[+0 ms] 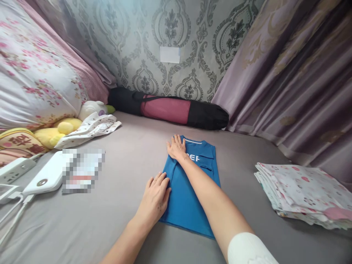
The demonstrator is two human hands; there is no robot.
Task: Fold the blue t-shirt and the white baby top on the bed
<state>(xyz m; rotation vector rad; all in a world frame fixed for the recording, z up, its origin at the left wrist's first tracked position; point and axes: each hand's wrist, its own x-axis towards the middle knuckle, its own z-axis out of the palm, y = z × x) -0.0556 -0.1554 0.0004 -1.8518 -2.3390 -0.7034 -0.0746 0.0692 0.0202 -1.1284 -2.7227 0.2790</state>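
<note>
A blue T-shirt (187, 198) lies flat on the grey bed sheet, its collar away from me. White letters, partly covered by my right arm, cross its chest, and its sides are folded inward. My right hand (177, 147) rests flat on the shirt's upper left corner beside the collar, fingers extended. Lower down, my left hand (157, 193) lies along the shirt's left edge with its fingers stretched out. Neither hand grips anything.
Folded patterned cloths (305, 190) are stacked at right. A black and pink rolled bag (165, 109) lies along the wall. On the left are a white power bank (46, 176), a power strip (18, 169), a blurred packet (84, 170), plush toys (60, 130) and a floral pillow (35, 73).
</note>
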